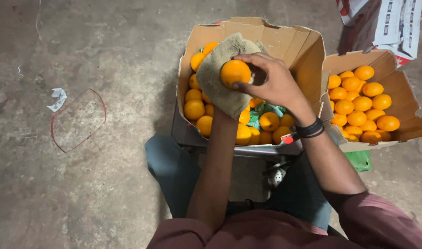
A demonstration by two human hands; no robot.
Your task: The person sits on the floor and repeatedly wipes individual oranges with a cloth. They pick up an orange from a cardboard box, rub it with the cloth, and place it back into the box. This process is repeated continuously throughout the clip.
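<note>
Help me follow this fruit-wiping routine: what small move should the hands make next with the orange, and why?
Probably turn the orange a little with the right hand so a fresh side meets the cloth. The left hand is wrapped in that cloth and cups the orange from below, while the right fingers grip it from the side, above the open box of oranges.

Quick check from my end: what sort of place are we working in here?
Probably a fruit packing or wholesale spot, though I can't be sure. The floor is bare concrete, and two open cartons, one in front and one to the right, are full of oranges. The right hand holds an orange against a cloth.
</note>
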